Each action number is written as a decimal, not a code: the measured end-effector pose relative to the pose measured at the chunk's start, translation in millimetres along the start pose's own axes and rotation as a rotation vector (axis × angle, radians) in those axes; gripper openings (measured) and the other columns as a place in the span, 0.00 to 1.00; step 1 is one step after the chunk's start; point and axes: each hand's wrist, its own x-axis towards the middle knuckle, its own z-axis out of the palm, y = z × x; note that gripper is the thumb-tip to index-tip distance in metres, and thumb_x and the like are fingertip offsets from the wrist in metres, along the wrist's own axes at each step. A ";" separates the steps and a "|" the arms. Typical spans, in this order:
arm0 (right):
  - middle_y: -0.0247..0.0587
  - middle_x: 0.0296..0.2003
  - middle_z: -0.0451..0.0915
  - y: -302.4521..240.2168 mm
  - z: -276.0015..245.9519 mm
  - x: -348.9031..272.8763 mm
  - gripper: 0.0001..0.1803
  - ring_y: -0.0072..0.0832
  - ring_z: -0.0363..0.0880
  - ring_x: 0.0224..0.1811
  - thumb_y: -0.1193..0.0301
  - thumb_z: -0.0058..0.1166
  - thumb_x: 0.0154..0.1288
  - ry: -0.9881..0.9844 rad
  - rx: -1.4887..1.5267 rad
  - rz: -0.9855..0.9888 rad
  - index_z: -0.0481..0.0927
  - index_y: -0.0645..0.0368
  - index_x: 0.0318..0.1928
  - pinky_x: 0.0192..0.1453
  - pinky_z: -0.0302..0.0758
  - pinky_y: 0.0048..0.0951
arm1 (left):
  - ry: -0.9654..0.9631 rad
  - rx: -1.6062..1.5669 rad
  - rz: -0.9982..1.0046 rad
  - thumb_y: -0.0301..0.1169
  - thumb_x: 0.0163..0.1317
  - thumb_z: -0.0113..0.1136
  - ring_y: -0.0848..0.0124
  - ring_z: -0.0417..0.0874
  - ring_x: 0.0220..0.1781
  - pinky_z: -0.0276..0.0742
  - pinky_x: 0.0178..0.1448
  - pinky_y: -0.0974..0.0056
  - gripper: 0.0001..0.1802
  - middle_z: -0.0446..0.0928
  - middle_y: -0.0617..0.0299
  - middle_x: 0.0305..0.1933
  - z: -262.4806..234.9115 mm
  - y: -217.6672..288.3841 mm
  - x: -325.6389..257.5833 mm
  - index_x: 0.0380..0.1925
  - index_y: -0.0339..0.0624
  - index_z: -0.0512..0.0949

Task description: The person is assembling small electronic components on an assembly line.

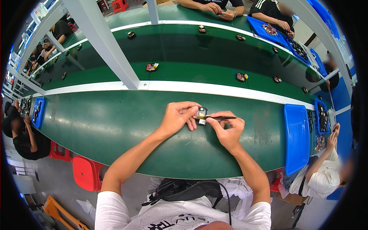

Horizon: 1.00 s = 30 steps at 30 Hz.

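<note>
Over the green workbench [115, 126], my left hand [177, 117] pinches a small black-edged electronic part [201, 110] between thumb and fingers. A white and yellow tab [202, 121] hangs from the part's near side. My right hand [229, 132] is closed around dark, slim tweezers [227, 117], held almost level. Their narrow end points left and meets the part near the tab; whether it grips anything is too small to tell. Both hands are close together, with the part between them.
Beyond a white rail [184, 86], similar small parts [152, 67] lie spaced along a green conveyor. A blue tray [296, 138] sits at the bench's right end. A grey post [103, 42] rises left of centre. Other people work across and at both sides; a red stool [86, 173] stands left.
</note>
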 end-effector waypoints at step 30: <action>0.38 0.29 0.90 5.5 -30.3 4.5 0.08 0.22 0.82 0.20 0.83 0.72 0.51 -0.133 -0.106 -0.368 0.87 0.59 0.30 0.22 0.69 0.21 | -0.013 0.047 -0.078 0.28 0.76 0.55 0.69 0.87 0.26 0.85 0.28 0.69 0.15 0.84 0.52 0.32 28.8 -6.5 13.0 0.52 0.25 0.80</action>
